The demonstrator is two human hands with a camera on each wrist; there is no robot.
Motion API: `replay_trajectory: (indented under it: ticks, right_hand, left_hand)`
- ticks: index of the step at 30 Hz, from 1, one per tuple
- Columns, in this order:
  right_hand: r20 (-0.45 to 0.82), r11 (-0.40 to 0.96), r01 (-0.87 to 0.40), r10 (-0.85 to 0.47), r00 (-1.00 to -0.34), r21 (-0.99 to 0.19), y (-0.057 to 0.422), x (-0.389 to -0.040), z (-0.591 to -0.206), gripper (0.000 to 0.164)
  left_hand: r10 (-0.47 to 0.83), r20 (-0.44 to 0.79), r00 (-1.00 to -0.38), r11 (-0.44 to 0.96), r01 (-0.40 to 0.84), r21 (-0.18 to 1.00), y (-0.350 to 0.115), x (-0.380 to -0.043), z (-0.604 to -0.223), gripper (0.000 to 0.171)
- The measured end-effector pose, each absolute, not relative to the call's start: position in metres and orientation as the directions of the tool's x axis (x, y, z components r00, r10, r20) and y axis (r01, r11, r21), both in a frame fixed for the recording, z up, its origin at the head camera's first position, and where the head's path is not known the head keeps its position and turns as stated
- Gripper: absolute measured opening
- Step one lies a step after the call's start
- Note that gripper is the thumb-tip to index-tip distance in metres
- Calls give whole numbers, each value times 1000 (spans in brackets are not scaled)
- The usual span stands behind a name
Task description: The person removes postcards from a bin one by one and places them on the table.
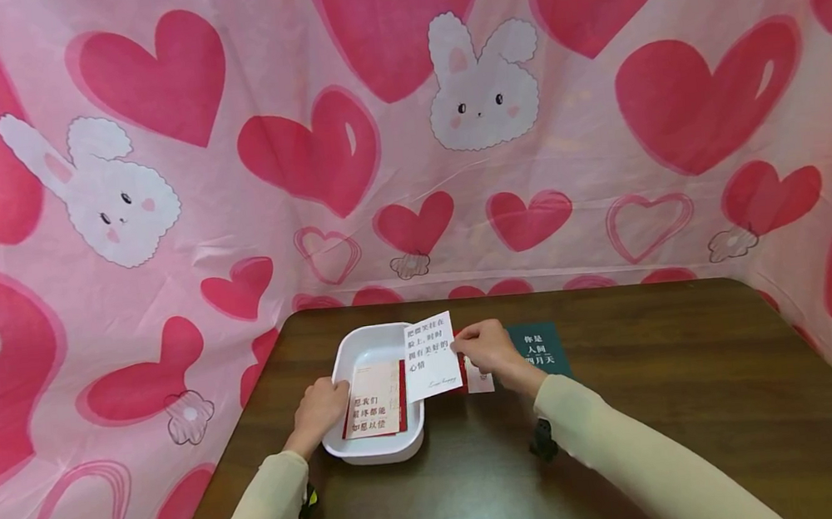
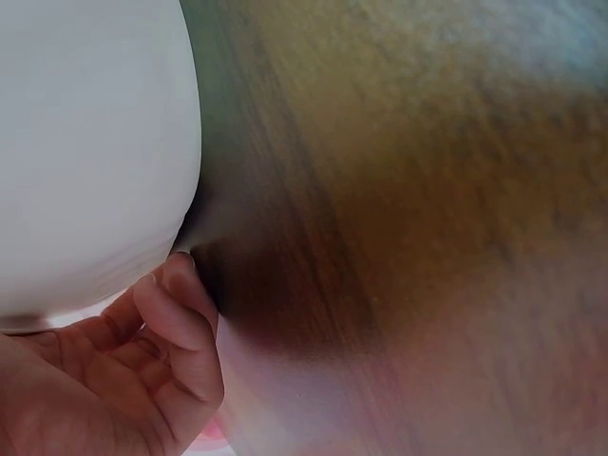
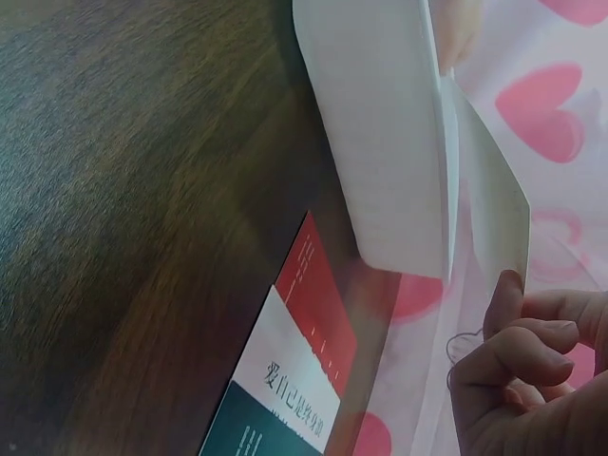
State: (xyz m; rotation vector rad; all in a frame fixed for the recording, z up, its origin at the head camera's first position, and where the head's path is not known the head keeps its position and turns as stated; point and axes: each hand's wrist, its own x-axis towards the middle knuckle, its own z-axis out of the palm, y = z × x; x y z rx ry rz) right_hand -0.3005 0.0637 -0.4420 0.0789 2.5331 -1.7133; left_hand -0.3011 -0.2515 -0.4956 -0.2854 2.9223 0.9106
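Observation:
A white plastic basin [image 1: 376, 455] stands on the table, and my left hand [image 1: 323, 413] grips its left rim. In the left wrist view, curled fingers [image 2: 180, 328] lie against the basin's outer wall. My right hand [image 1: 490, 347] pinches a white card [image 1: 430, 367] by its right edge. This card, printed with dark characters, is held tilted over the basin's right rim. Inside the basin lies a cream card [image 1: 373, 406] with a red-edged one partly under it. The right wrist view shows the held card [image 3: 499, 204] from its plain back.
Right of the basin, overlapping cards lie on the brown table [image 1: 630, 456]: a red card [image 3: 318, 294], a white one [image 3: 285, 356] and a dark green one [image 1: 544, 343]. A pink cloth [image 1: 407, 168] with hearts and rabbits hangs behind the table.

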Motion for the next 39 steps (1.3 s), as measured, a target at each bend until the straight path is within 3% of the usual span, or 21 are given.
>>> replay_trajectory:
  ticks: [39]
  right_hand:
    - [-125,365,152,97,-987,-919,135,-304,-457,27]
  left_hand:
    - [-162,-103,-981,829,-192,526,-251,-302,-497,42]
